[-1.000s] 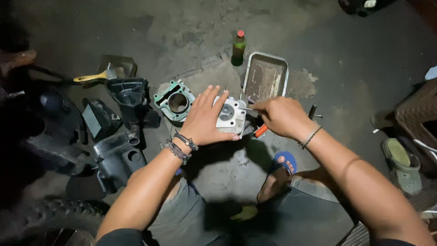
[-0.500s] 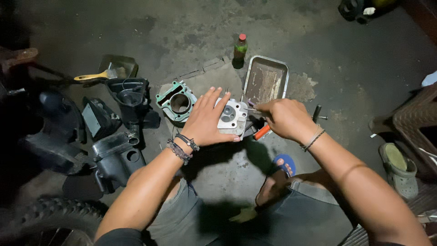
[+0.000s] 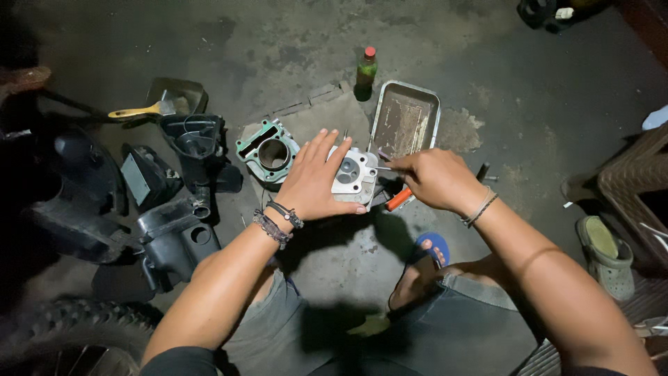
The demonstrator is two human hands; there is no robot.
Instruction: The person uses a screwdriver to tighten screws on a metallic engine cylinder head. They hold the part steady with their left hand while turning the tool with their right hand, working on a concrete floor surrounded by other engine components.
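A pale metal engine cylinder head [image 3: 353, 174] sits on the concrete floor in front of me. My left hand [image 3: 316, 182] lies flat over its left side with fingers spread, steadying it. My right hand [image 3: 431, 179] grips a screwdriver with an orange handle [image 3: 399, 198]; its thin metal shaft [image 3: 385, 168] points left onto the head's right edge. A cylinder block with a green gasket [image 3: 268, 150] lies just left of my left hand.
A dirty metal tray [image 3: 407, 122] and a green bottle with a red cap [image 3: 365, 73] stand behind the head. Black plastic motorcycle parts [image 3: 177, 188], a yellow-handled brush [image 3: 142, 110], a tyre [image 3: 76, 334], a green shoe [image 3: 605, 254] and my sandalled foot [image 3: 424, 261] surround me.
Both hands stay on the cylinder head. The right hand has shifted only slightly with the screwdriver; nothing was picked up or let go.
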